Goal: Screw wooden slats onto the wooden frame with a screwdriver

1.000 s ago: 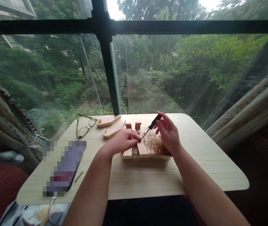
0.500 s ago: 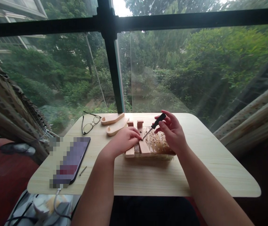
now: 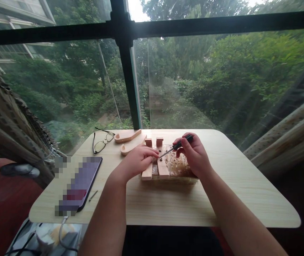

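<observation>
- Cable (image 3: pixel 61 233) of pale colour goes from the near end of the phone (image 3: pixel 80 189) down past the edge of the worktop (image 3: pixel 248 192).
- The phone lies on the left side of the worktop, and a small metal rod (image 3: pixel 93 196) lies just beside it.
- In the middle there is a wrapped brown block (image 3: pixel 181 164), with two wooden strips lying across its left part: the left strip (image 3: pixel 147 172) and the right strip (image 3: pixel 163 170).
- The left hand (image 3: pixel 137 161) rests over the left strip, its fingertips reaching to the right strip; I cannot tell if they pinch something.
- The right hand (image 3: pixel 197 156), apart from the left, is closed around the handle of the screwdriver (image 3: pixel 178 144).
- The screwdriver is tilted, its tip down near the left fingertips, beside a dark spot on the right strip; contact is too small to tell.
- Behind the left hand lie two curved wooden pieces (image 3: pixel 127 136), with eyeglasses (image 3: pixel 99 146) to their left.
- Farther, behind a dark window frame (image 3: pixel 130 81), stand green trees (image 3: pixel 194 89).
</observation>
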The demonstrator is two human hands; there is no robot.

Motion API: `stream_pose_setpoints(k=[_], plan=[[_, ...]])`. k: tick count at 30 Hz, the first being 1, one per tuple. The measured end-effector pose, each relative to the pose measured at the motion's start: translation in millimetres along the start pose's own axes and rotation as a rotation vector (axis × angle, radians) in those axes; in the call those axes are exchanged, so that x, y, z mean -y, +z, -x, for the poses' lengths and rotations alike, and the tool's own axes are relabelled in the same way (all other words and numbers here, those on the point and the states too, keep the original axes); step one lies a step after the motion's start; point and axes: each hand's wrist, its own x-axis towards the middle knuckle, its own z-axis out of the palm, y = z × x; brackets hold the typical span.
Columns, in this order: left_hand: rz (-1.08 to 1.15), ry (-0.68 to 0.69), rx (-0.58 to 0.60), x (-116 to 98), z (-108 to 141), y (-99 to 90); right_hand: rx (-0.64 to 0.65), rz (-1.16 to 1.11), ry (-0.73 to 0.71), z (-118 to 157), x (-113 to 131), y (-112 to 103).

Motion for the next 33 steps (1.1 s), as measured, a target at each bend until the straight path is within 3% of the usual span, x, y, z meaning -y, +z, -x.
stream_pose_setpoints(k=[4, 10, 14, 16, 19, 22, 25, 31, 33], plan=[[0.039, 0.008, 0.027, 1, 2, -0.6, -0.007, 0.032, -0.026, -1, -2, 0], [0.121, -0.023, 0.232, -3, 11, -12.8, -0.029, 0.057, -0.044, -2, -5, 1], [0.092, -0.033, 0.261, -6, 12, -15.6, -0.231, 0.11, -0.052, -4, -6, 0], [0.094, -0.037, 0.268, -6, 12, -16.3, -0.311, 0.071, 0.036, -5, -8, 2], [0.115, -0.052, 0.261, -5, 14, -18.4, -0.294, -0.021, 0.157, 0, -6, 8], [0.146, -0.077, 0.269, -4, 16, -20.7, -0.25, 0.019, 0.083, 3, 5, 15], [0.154, -0.078, 0.272, -5, 17, -21.7, -0.089, 0.17, -0.05, -6, 27, 23], [0.129, -0.074, 0.251, -8, 19, -21.2, 0.53, 0.701, -0.036, -44, 82, 34], [0.111, -0.069, 0.247, -8, 20, -21.2, 0.719, 0.78, -0.017, -48, 95, 36]])
